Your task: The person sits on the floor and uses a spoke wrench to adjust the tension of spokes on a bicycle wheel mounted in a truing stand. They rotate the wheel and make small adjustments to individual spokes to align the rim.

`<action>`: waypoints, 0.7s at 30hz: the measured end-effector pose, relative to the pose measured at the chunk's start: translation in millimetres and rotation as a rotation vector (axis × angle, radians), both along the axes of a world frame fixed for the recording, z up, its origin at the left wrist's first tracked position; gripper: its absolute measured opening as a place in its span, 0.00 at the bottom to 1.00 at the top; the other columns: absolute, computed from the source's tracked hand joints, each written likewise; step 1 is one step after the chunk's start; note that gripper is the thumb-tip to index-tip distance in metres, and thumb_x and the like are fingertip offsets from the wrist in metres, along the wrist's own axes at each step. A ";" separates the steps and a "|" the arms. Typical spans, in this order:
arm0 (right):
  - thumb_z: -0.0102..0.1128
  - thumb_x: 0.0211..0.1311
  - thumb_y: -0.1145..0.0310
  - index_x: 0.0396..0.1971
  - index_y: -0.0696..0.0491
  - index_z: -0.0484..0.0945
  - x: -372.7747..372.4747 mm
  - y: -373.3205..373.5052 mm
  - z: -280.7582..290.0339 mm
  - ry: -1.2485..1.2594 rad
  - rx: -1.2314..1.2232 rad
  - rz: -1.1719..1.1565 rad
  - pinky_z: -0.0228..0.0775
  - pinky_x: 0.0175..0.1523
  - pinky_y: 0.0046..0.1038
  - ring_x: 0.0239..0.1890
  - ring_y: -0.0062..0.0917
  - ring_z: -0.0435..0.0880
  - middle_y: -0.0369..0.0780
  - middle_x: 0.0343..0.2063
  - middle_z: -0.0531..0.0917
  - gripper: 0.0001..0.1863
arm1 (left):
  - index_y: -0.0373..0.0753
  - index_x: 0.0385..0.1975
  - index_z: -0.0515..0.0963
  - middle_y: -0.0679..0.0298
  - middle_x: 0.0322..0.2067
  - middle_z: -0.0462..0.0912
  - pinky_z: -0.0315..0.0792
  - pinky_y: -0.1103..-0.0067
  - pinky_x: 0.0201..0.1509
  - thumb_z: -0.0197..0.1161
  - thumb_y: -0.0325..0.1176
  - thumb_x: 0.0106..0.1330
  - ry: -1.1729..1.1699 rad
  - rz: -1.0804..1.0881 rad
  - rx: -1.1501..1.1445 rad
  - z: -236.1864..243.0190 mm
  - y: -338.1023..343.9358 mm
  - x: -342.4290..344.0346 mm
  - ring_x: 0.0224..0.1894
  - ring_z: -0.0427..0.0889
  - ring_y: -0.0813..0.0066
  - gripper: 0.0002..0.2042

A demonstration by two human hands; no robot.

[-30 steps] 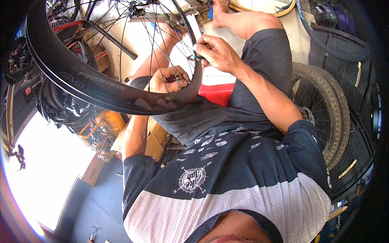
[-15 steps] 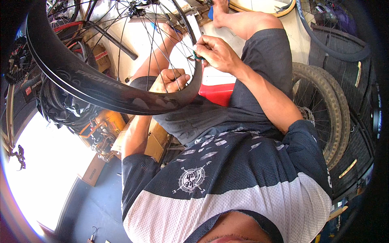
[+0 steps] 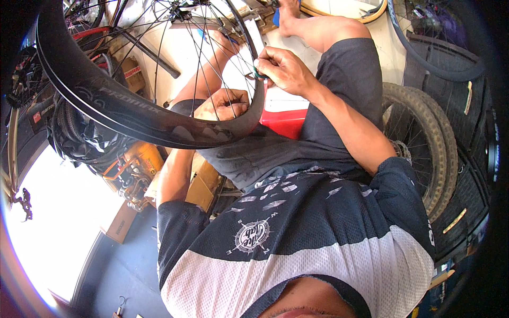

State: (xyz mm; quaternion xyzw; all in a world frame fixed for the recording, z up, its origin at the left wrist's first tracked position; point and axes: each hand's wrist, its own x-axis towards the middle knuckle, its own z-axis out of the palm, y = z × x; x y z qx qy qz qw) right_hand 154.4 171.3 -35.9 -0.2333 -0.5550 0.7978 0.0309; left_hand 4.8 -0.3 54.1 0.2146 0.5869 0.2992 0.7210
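Observation:
A black deep-rimmed bicycle wheel (image 3: 140, 119) with thin spokes and a central hub (image 3: 177, 13) fills the upper left, above my lap. My right hand (image 3: 278, 71) grips a small dark teal tool (image 3: 259, 73) against the right side of the rim, where the spokes meet it. My left hand (image 3: 222, 106) reaches among the spokes at the rim's lower inner edge, fingers curled; what they hold is hidden. Beneath the wheel and between my legs is a red and white object (image 3: 283, 122), partly covered.
Knobby tires (image 3: 445, 143), dark panels (image 3: 472, 159) and another rim (image 3: 424, 58) stand at the right. Bicycle parts, a black bundle (image 3: 74, 138), yellow tool gear (image 3: 140, 164) and cardboard boxes (image 3: 119, 222) crowd the left, near a bright opening. A pale rim (image 3: 339, 13) lies beyond my feet.
The fingers of my left hand have shifted slightly among the spokes, and the wheel has moved very slightly. My right hand stays at the rim with the small tool.

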 end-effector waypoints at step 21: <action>0.59 0.72 0.60 0.34 0.59 0.79 0.0 -1.0 0.0 -0.002 0.012 -0.004 0.72 0.29 0.27 0.22 0.19 0.80 0.37 0.21 0.81 0.15 | 0.39 0.27 0.70 0.74 0.24 0.70 0.61 0.82 0.32 0.57 0.35 0.71 0.043 -0.037 -0.015 7.0 2.6 0.8 0.28 0.66 0.86 0.11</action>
